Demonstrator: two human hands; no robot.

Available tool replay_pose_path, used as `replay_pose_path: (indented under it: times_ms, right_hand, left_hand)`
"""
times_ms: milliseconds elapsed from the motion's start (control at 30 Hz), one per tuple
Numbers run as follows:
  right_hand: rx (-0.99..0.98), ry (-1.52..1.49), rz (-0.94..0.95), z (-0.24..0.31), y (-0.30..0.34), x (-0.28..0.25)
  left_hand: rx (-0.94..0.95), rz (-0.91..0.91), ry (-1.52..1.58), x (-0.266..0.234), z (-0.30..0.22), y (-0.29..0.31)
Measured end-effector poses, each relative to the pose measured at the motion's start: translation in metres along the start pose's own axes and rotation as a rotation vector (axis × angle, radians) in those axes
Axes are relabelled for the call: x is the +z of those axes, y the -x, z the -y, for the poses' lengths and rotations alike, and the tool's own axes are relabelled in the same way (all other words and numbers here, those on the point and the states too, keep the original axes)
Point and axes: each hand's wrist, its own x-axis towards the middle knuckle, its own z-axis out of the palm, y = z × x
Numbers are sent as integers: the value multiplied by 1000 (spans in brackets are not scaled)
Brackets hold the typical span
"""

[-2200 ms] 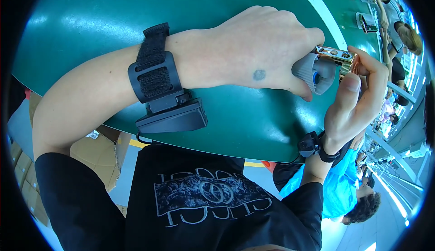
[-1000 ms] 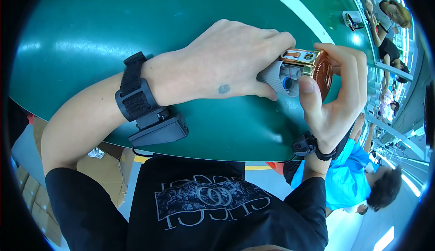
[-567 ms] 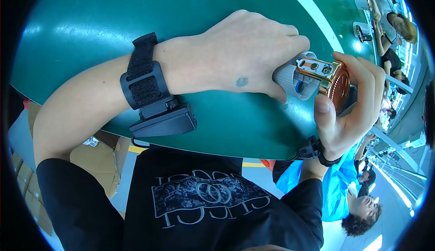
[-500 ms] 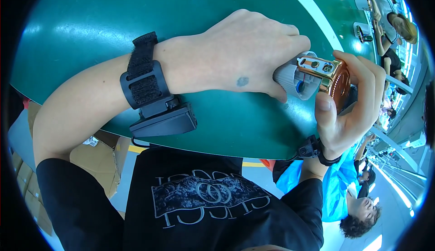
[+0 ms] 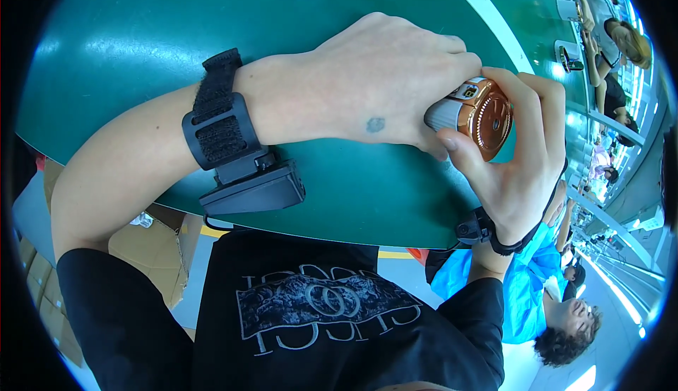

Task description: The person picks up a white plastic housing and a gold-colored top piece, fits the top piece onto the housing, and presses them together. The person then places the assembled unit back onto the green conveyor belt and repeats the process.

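My left hand [image 5: 381,84] reaches across the table and is closed around a white ribbed housing [image 5: 445,114], its fingertips hidden behind the hand. Against the housing's open end sits a shiny copper-coloured part [image 5: 491,119] with a round, rimmed end face turned to the right. My right hand [image 5: 519,154] curls around this copper part from the right, thumb below at the seam with the housing and index finger along its top edge. The two pieces meet closely; whether they are locked together I cannot tell.
Beneath my hands lies a green tabletop [image 5: 141,94] with a white stripe [image 5: 487,13]. A black wrist device [image 5: 251,186] is strapped to my left arm, and a small camera [image 5: 473,228] to my right wrist. A cardboard box [image 5: 152,257] stands below the edge. Other people sit at right.
My right hand has moved left with the copper-coloured part, which has gone into the open end of the white housing. The housing's inside no longer shows. My left hand has hardly moved.
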Motion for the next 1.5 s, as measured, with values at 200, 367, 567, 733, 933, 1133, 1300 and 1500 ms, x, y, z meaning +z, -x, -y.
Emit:
replay_pose_path:
  times_ms: [200, 367, 567, 733, 933, 1133, 1300, 1500]
  right_hand:
    - [-237, -113, -175, -54, -26, -28]
    - [-346, -353, -438, -100, -35, -17]
    - [-47, -756, -448, -140, -33, -48]
    - [-10, -802, -427, -143, -38, -63]
    - [96, -812, -221, -152, -31, -94]
    - [79, -550, -557, -195, -52, -116]
    - [670, 127, -669, -330, -15, -129]
    - [670, 617, -554, -392, 15, -99]
  left_hand:
    - [-103, -43, 339, -21, -20, -60]
    - [-403, 125, 855, -27, -47, -107]
    - [-456, -1, 706, -24, -93, -137]
    - [-311, -120, 396, -22, -94, -147]
    - [-341, -103, 403, -21, -107, -160]
    - [-116, -258, -170, -56, -92, -199]
    - [-291, -487, -562, -125, -31, -206]
    - [-394, -474, -743, -149, -2, -193]
